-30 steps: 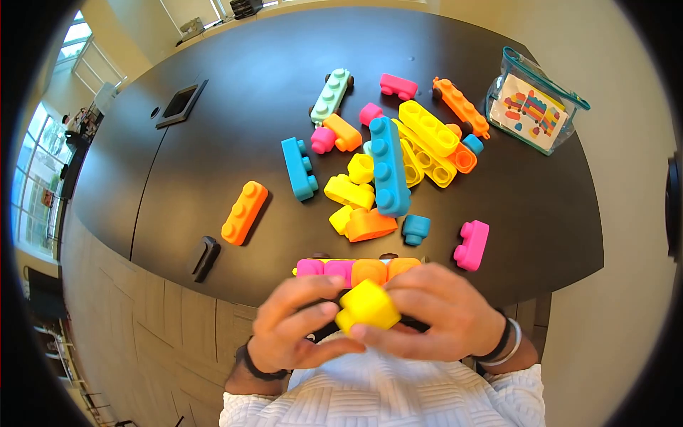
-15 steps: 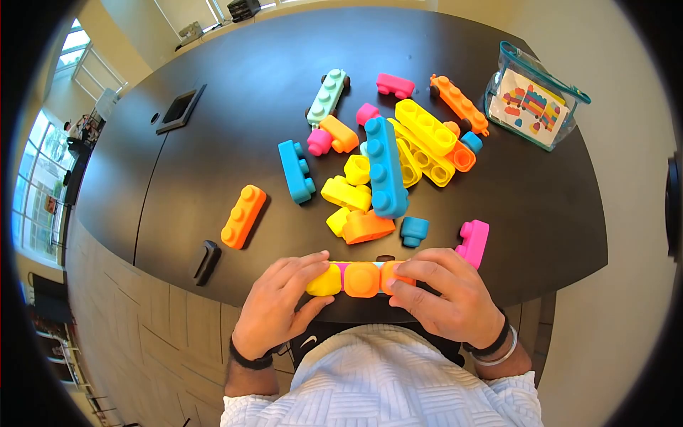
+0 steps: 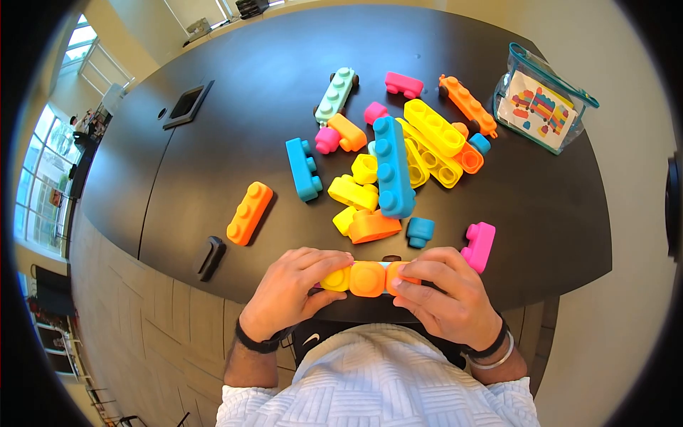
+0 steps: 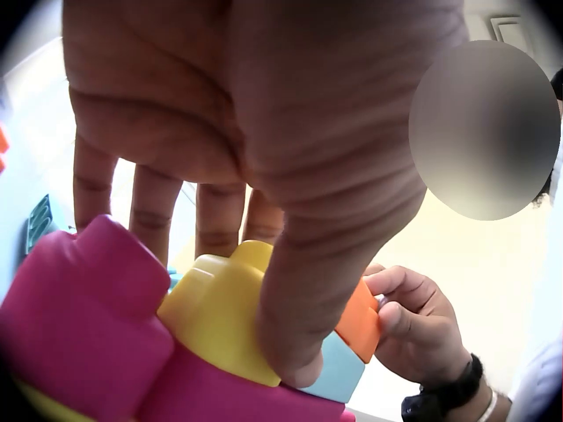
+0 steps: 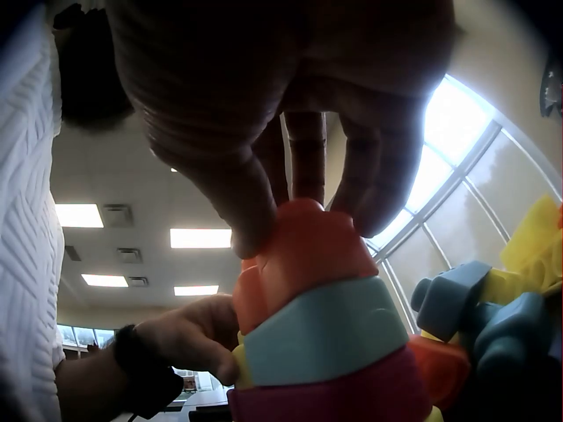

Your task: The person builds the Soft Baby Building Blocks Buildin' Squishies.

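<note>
Close to the table's near edge, a row of toy building blocks is stacked lengthwise between the hands. My left hand [image 3: 292, 288] pinches a yellow block [image 4: 215, 308] between thumb and fingers, atop a magenta layer. Left of it in the left wrist view rises a magenta block [image 4: 84, 325]. An orange block [image 3: 367, 279] sits beside the yellow one. At the right end, my right hand [image 3: 455, 295] holds another orange block [image 5: 308, 255] by its sides, over a light blue block [image 5: 325, 334]. A dark wheel [image 3: 391, 258] shows behind the row.
Beyond the hands lies a pile with a long blue block [image 3: 393, 171] and yellow blocks [image 3: 434, 128]. A pink block [image 3: 478, 247] is near the right hand. Farther left are an orange block [image 3: 250, 213] and a black object [image 3: 209, 258]. A clear bag [image 3: 544, 107] stands far right.
The yellow block, held in both hands near the body, came down onto the row, then slid right against the orange block. The right hand moved from it to the end orange block.
</note>
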Action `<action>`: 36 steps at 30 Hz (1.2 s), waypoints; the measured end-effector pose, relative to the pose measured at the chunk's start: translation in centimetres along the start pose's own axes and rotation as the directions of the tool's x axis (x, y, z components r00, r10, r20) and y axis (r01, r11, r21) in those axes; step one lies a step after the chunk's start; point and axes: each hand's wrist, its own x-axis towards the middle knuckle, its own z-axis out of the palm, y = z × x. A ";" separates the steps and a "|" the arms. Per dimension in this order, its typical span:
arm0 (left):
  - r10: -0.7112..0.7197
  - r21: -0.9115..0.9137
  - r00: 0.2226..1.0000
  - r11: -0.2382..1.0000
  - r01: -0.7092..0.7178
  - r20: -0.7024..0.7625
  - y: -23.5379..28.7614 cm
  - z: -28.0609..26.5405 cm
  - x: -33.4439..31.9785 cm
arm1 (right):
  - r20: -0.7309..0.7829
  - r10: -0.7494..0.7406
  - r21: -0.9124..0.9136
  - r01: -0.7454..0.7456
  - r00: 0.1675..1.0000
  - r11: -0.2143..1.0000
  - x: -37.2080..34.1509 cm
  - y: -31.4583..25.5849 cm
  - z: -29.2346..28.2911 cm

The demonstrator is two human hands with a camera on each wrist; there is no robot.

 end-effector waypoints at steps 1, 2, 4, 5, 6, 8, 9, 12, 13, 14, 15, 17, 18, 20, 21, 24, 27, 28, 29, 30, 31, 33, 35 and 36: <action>-0.001 0.003 1.000 1.000 0.001 -0.002 -0.1 0.1 -0.1 | -0.001 -0.004 0.001 0.004 1.000 1.000 0.0 0.0 0.0; -0.025 -0.034 1.000 0.999 0.026 0.004 -0.3 0.2 -0.1 | -0.001 -0.001 0.003 0.001 1.000 1.000 -0.1 0.0 0.0; -0.041 -0.070 0.999 0.997 0.041 0.013 -0.8 0.9 -0.1 | -0.007 0.004 -0.003 -0.004 1.000 1.000 -0.3 0.0 0.0; -0.059 -0.012 0.998 0.998 0.059 0.017 -1.3 1.5 -0.1 | -0.003 -0.008 0.011 0.008 1.000 1.000 -0.4 0.1 0.1; -0.076 0.046 0.997 0.996 0.075 0.019 -1.5 2.0 -0.1 | 0.000 -0.019 0.023 0.019 1.000 1.000 -0.4 0.2 0.2; -0.106 0.064 0.994 0.992 0.104 0.016 -1.2 2.2 0.0 | -0.002 -0.022 0.022 0.022 1.000 1.000 -0.5 0.3 0.2; -0.148 0.081 0.989 0.986 0.147 0.010 -1.1 2.3 0.0 | 0.002 -0.026 0.032 0.026 1.000 0.999 -0.6 0.2 0.2; -0.198 0.058 0.980 0.979 0.196 0.028 -1.2 2.6 -0.2 | -0.002 -0.030 0.028 0.030 1.000 0.999 -0.8 0.2 0.3; -0.194 0.058 0.981 0.980 0.192 0.031 -1.2 2.7 -0.1 | -0.005 -0.027 0.025 0.027 1.000 0.999 -0.8 0.1 0.3; -0.183 0.067 0.983 0.981 0.181 0.025 -1.3 2.7 -0.1 | 0.002 -0.010 0.036 0.010 1.000 0.999 -0.8 0.0 0.2; -0.172 0.079 0.985 0.982 0.170 0.017 -1.4 2.7 -0.1 | 0.007 0.004 0.048 -0.005 1.000 0.999 -0.8 0.0 0.2; -0.175 0.078 0.984 0.982 0.173 0.017 -1.3 2.5 -0.3 | 0.010 -0.013 0.044 0.012 1.000 0.999 -0.9 0.0 0.1; -0.179 0.072 0.984 0.982 0.177 0.018 -1.3 2.4 -0.3 | 0.019 -0.027 0.039 0.026 0.999 0.999 -1.0 0.1 -0.1; -0.168 0.092 0.986 0.981 0.168 -0.004 -1.2 1.9 -0.9 | -0.041 -0.033 0.079 0.037 0.999 0.996 -0.9 0.1 -0.9; -0.164 0.108 0.986 0.980 0.166 -0.027 -1.2 1.5 -1.1 | -0.095 -0.039 0.122 0.050 0.995 0.991 -0.9 0.0 -1.4; -0.164 0.072 0.974 0.982 0.177 -0.157 -1.1 -1.0 -2.5 | -0.207 -0.011 0.020 0.015 0.978 1.000 -1.5 -0.1 -3.5; -0.093 0.024 0.906 0.993 0.113 -0.413 -2.4 -4.0 -3.7 | -0.310 0.030 -0.025 -0.039 0.950 0.999 -2.1 0.7 -4.0; -0.133 0.004 0.879 0.988 0.151 -0.458 -3.3 -5.3 -4.2 | -0.307 0.020 -0.010 -0.024 0.951 1.000 -2.1 0.9 -4.1; -0.212 -0.035 0.839 0.974 0.225 -0.502 -2.9 -6.7 -4.0 | -0.313 0.018 -0.021 -0.025 0.950 0.999 -2.2 1.0 -4.2; -0.208 0.011 0.804 0.966 0.257 -0.558 -4.1 -7.8 -4.0 | -0.320 0.017 -0.036 -0.030 0.947 0.999 -2.2 1.0 -4.2; -0.197 0.053 0.768 0.956 0.288 -0.610 -5.7 -8.9 -4.0 | -0.320 0.011 -0.035 -0.023 0.947 0.999 -2.2 0.9 -4.2; -0.538 -0.220 0.628 0.830 0.513 -0.563 -7.8 -11.3 -4.2 | -0.299 0.014 -0.035 -0.026 0.954 0.999 -2.2 0.8 -4.1; -0.494 -0.134 0.612 0.833 0.537 -0.617 -11.6 -12.5 -5.1 | -0.295 0.006 -0.040 -0.018 0.955 0.999 -2.2 0.8 -4.1; -0.472 -0.067 0.600 0.818 0.571 -0.646 -13.9 -12.9 -5.8 | -0.287 0.002 -0.044 -0.016 0.958 0.999 -2.2 0.8 -4.1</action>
